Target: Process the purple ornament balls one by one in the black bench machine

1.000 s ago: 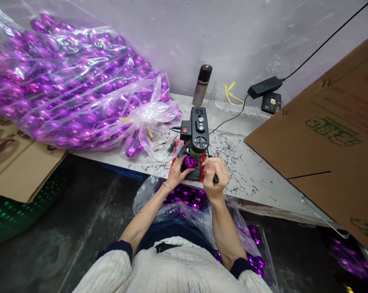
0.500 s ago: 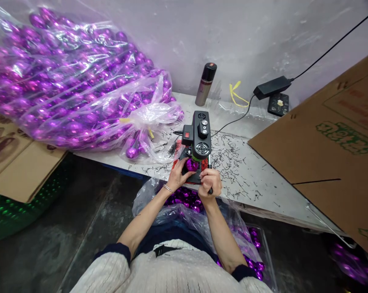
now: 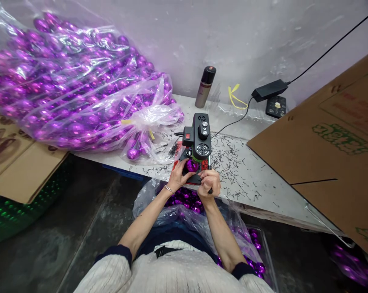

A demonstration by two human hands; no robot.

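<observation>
Left hand (image 3: 178,178) pinches purple ball (image 3: 192,165) under black machine (image 3: 201,136), near front edge of counter (image 3: 263,179). Right hand (image 3: 208,183), closed round lever (image 3: 209,161), sits closer to left than second ago; pressing stroke likely under way.

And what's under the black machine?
A purple ball, held by the left hand, beneath its front end; also parts of a black base and red mat. The machine hides anything further back beneath it.
</observation>
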